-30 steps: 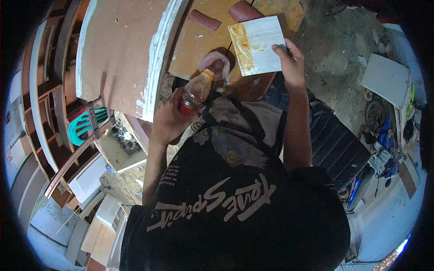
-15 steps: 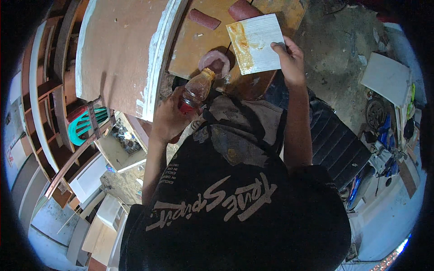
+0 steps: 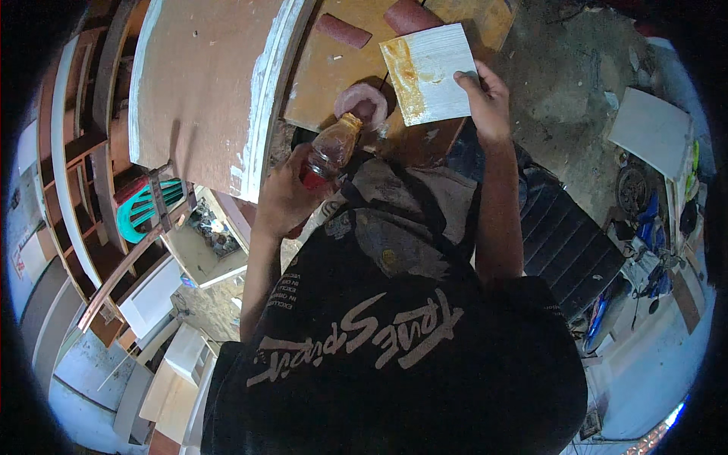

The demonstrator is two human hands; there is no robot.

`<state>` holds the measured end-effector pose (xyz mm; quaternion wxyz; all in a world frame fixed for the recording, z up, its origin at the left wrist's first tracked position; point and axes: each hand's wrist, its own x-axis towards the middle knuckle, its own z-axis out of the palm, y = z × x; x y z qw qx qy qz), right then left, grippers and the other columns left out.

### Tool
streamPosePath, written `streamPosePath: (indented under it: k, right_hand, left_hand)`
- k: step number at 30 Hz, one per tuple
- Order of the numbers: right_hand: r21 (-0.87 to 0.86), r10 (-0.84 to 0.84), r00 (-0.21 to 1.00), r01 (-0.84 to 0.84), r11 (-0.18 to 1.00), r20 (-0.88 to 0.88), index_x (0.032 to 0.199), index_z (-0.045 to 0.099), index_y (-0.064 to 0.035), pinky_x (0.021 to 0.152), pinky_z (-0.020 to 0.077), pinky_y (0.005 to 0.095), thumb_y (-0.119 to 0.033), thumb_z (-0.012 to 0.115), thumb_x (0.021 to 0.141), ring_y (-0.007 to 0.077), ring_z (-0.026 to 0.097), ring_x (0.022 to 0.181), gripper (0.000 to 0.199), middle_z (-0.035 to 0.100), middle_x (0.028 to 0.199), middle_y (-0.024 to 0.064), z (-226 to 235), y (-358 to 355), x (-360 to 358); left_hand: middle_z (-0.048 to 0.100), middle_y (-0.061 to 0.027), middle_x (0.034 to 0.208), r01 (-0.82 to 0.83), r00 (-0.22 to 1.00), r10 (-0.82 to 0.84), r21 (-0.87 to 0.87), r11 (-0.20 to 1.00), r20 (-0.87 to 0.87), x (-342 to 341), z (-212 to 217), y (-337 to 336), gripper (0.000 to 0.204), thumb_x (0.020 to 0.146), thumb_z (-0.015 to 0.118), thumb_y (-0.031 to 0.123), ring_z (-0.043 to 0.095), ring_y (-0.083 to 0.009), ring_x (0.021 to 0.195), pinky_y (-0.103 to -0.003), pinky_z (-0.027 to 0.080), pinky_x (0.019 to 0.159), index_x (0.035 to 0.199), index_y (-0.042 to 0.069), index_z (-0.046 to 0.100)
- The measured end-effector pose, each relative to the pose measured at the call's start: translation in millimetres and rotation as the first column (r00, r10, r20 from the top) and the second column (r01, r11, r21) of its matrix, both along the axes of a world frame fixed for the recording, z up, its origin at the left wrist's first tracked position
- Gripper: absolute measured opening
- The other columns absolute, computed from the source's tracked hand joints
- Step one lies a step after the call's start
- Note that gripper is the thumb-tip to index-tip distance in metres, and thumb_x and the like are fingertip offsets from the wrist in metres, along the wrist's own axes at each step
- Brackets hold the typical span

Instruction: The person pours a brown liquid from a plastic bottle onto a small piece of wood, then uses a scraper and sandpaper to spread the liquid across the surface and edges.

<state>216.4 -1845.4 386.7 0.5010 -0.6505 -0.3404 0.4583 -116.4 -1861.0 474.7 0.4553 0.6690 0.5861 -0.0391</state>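
My left hand (image 3: 287,199) is wrapped round a clear plastic bottle (image 3: 334,148) with a red label or contents low down. The bottle is tilted, its amber-smeared mouth pointing up and to the right. My right hand (image 3: 489,98) grips the right edge of a flat whitish rectangular board (image 3: 446,80), thumb on top. A glossy amber, glue-like smear (image 3: 406,80) covers the board's left side. Just beyond the bottle's mouth, a pinkish round bowl-like piece (image 3: 361,105) rests on the wooden work surface (image 3: 322,87).
Reddish-brown sandpaper-like rolls (image 3: 343,31) lie at the back of the work surface. A large wooden panel with white edges (image 3: 208,83) stands to the left, near a green plastic chair (image 3: 148,211). A black padded seat (image 3: 572,243) and a white board (image 3: 651,130) are on the right.
Both hands keep nearly the same places, still holding the bottle and the board. The view has shifted very slightly.
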Motion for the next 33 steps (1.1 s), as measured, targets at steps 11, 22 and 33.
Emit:
streamPosePath:
  k: [11, 22, 33]
  right_hand:
    - [0.000, -0.010, 1.000, 0.010, 1.000, 0.026, 0.116, 0.068, 0.0006, 0.082, 0.0513, 0.0302, -0.012, 0.068, 0.092, 0.0126, 0.065, 0.091, 0.027, 0.072, 0.100, 0.0062, -6, 0, -2]
    - [-0.009, -0.006, 0.999, 0.007, 1.000, 0.042, 0.116, 0.068, 0.0007, 0.082, 0.0513, 0.0301, -0.012, 0.067, 0.093, 0.0127, 0.065, 0.092, 0.026, 0.072, 0.102, 0.0061, 0, -3, -1]
    - [-0.048, 0.013, 0.998, -0.010, 0.999, 0.057, 0.116, 0.068, -0.0001, 0.082, 0.0518, 0.0306, -0.016, 0.068, 0.092, 0.0132, 0.065, 0.090, 0.029, 0.072, 0.101, 0.0061, 2, -3, -2]
  left_hand:
    - [0.071, -0.0197, 0.113, -0.006, 1.000, 0.006, -0.001, 1.000, -0.017, -3, -12, -2, 0.076, 0.077, 0.085, 0.030, 0.070, -0.0313, 0.105, -0.040, 0.054, 0.092, 0.137, 0.001, 0.049]
    - [0.071, -0.0183, 0.109, 0.005, 0.999, -0.004, 0.013, 1.000, -0.050, -3, -16, -2, 0.074, 0.078, 0.085, 0.030, 0.070, -0.0299, 0.101, -0.040, 0.054, 0.089, 0.136, 0.000, 0.051]
    - [0.071, -0.0168, 0.111, -0.022, 1.000, 0.023, -0.031, 0.999, 0.018, 1, -12, 0, 0.072, 0.077, 0.085, 0.028, 0.070, -0.0276, 0.102, -0.039, 0.053, 0.090, 0.135, 0.002, 0.051]
